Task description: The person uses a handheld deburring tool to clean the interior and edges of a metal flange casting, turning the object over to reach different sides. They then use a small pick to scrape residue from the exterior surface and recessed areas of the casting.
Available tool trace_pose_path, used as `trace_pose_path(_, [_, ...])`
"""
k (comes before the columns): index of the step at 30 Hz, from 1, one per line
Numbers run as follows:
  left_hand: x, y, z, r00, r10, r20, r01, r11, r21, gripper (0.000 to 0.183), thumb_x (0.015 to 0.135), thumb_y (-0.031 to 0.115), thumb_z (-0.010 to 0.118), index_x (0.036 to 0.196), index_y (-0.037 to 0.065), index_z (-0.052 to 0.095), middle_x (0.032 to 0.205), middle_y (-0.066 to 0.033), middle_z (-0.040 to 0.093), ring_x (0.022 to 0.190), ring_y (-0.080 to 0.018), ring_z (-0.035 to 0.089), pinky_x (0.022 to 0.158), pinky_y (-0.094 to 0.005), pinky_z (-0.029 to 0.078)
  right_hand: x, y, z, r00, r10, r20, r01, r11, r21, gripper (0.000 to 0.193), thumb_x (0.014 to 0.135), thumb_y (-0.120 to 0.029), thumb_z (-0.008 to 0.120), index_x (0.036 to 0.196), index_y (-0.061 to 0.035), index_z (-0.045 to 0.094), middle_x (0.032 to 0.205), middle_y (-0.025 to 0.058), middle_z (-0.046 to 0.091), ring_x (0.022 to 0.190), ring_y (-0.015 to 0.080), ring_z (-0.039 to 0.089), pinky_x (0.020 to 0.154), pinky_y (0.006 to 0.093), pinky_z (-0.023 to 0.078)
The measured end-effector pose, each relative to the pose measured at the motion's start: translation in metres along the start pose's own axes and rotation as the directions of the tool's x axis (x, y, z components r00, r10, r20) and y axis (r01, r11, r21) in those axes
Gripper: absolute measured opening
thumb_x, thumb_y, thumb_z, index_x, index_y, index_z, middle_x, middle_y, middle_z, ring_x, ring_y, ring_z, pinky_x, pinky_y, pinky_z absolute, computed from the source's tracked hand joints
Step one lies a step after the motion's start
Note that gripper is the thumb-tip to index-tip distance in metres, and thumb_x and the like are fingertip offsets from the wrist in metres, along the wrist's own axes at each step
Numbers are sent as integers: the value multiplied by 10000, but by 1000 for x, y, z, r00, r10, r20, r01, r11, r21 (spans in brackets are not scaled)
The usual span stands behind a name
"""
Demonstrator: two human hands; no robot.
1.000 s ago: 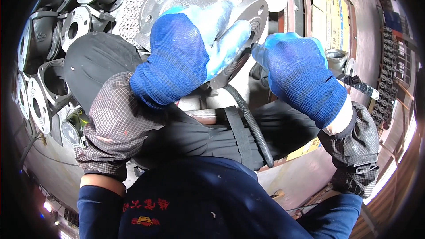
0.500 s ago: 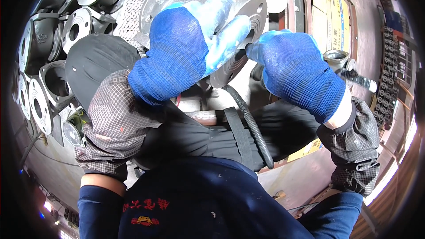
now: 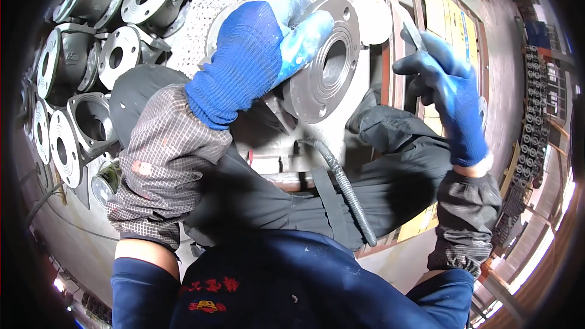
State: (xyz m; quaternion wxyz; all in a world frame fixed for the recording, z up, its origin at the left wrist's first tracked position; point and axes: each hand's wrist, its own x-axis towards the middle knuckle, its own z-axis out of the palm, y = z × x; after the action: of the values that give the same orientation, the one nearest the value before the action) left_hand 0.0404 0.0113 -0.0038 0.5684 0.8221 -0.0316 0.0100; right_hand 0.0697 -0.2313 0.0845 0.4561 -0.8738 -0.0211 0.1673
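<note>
In a blue coated glove, my left hand is closed on a grey cast-metal flanged pipe fitting, its fingers behind the near flange rim. This round flange faces right, with concentric rings around its bore and bolt holes near its edge. Much of the fitting's body is hidden by the glove. My right hand, also gloved in blue, is raised to the right, apart from the flange. It is closed on a flat, grey, blade-like metal tool pointing up and left; its other end is hidden in the glove.
Several similar flanged fittings are stacked on the left. A white textured sheet lies behind the fitting. A round white object is just beyond it. Yellow boxes stand in a brown frame on the right. A ribbed black hose crosses near my legs.
My right hand has moved away from the flange bore, to the right, and turned upward, bringing the blade-like tool into view. The flange now faces me more openly, with my left hand still on it.
</note>
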Motion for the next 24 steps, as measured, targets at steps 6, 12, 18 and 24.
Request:
trace_pose_path(6, [47,-7,-3,997,39,-66,-32,995,98,468,880,432,556,867,-23,665,663,-197,630,652,-317,647,631,-416,502,36,84,48,961,274,-32,-245,902,357,320,905,-255,579,1137,-37,616,840,27,653,579,53,515,481,179,334])
trace_pose_path(12, [93,-37,-24,994,-56,-93,61,997,51,447,883,409,561,835,-21,672,705,-194,643,656,-291,643,662,-380,514,68,72,78,953,304,5,-254,789,560,324,889,-223,611,1125,1,603,738,11,600,493,61,486,429,185,360])
trace_pose_path(18, [113,-56,-71,904,389,176,-404,646,648,271,943,116,486,1144,-7,621,951,-115,692,812,-150,660,722,-268,531,106,55,90,982,178,69,-174,683,709,311,908,-223,565,1059,48,583,739,30,565,484,52,471,411,171,364])
trace_pose_path(24, [58,-100,-116,983,-61,-174,32,986,-163,272,915,116,489,1116,-14,615,987,-128,689,863,-189,674,774,-292,528,120,-7,125,995,54,86,-99,722,685,335,856,-209,586,1063,55,581,736,39,565,506,83,525,422,209,399])
